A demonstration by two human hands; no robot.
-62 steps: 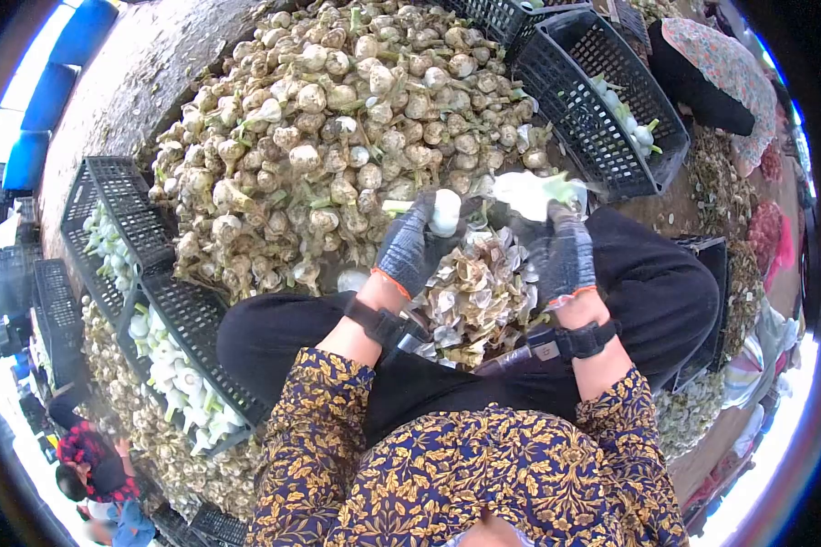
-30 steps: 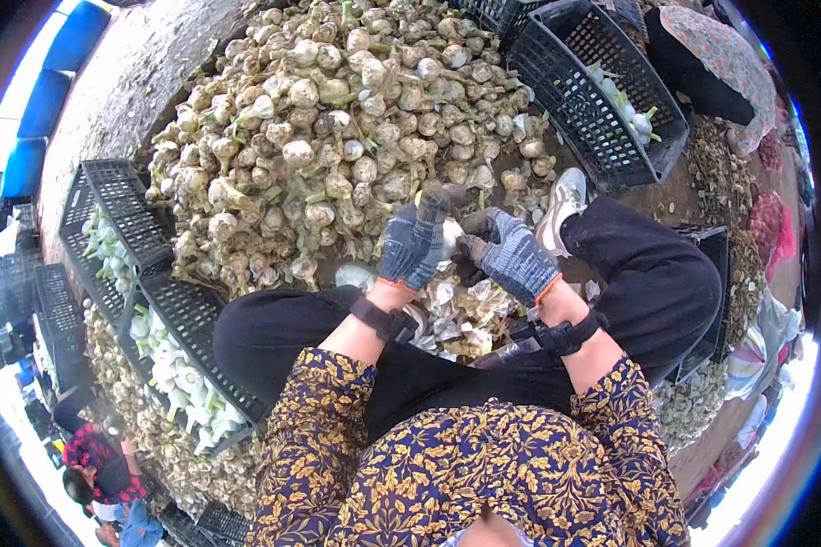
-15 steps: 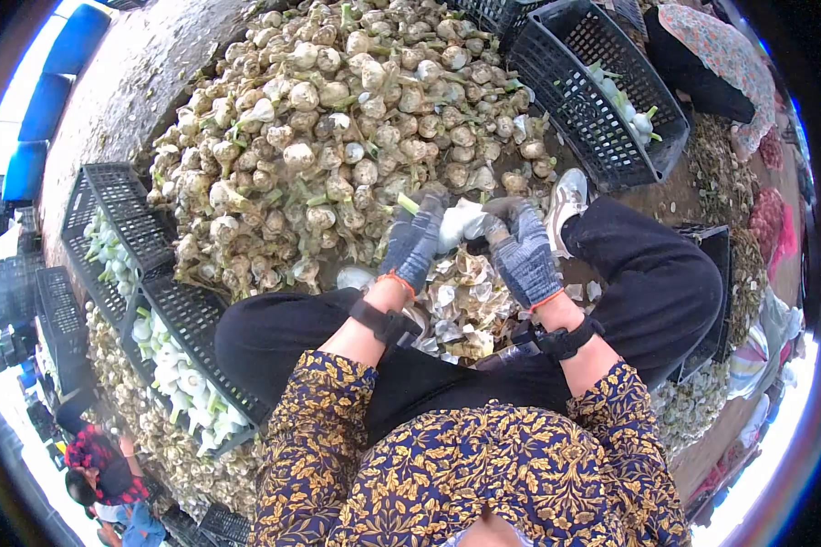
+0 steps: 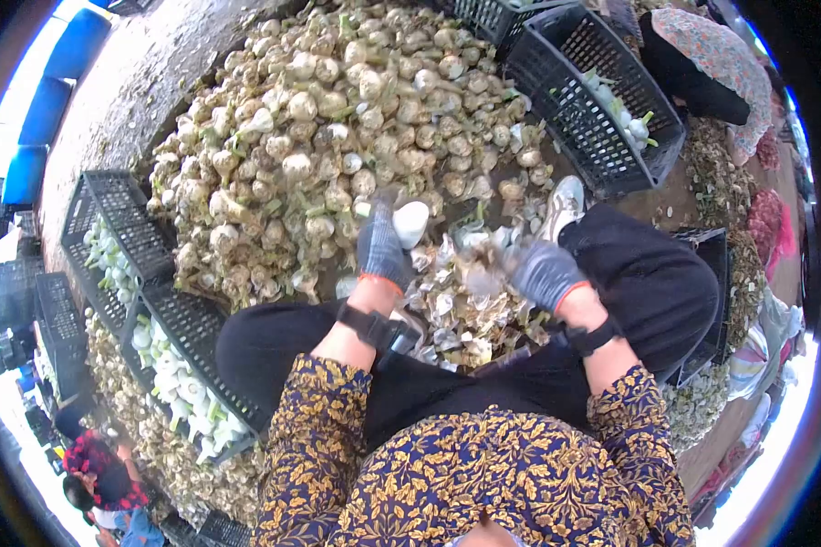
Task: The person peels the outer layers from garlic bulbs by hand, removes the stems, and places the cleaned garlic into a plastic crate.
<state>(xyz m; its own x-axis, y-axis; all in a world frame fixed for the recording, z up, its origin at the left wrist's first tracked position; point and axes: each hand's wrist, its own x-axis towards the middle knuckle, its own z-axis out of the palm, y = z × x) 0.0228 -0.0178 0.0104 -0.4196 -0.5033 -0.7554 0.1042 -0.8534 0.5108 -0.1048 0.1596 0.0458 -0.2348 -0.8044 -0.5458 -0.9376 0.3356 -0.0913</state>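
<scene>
My left hand [image 4: 383, 244], in a grey knit glove with an orange cuff, is closed around a peeled white garlic bulb [image 4: 411, 223]. Its pale stem pokes out on the far side of the fingers. To the right, my right hand [image 4: 547, 275], gloved alike, hovers low over a heap of papery garlic skins [image 4: 465, 314] between my legs. Motion smears its fingertips, and I cannot tell whether they hold loose skin. Beyond both hands spreads a large pile of unpeeled, soil-stained garlic bulbs [image 4: 337, 118].
Black plastic crates of cleaned garlic stand at my left [image 4: 196, 365] and at the far right [image 4: 602, 100]. My shoe [image 4: 566, 205] rests at the pile's right edge. One person [image 4: 711, 64] sits beyond the right crate, another person [image 4: 105, 474] at lower left.
My hands have moved apart. The left has shifted left with the garlic bulb, while the right has let go of it and dropped down and right over the skins.
</scene>
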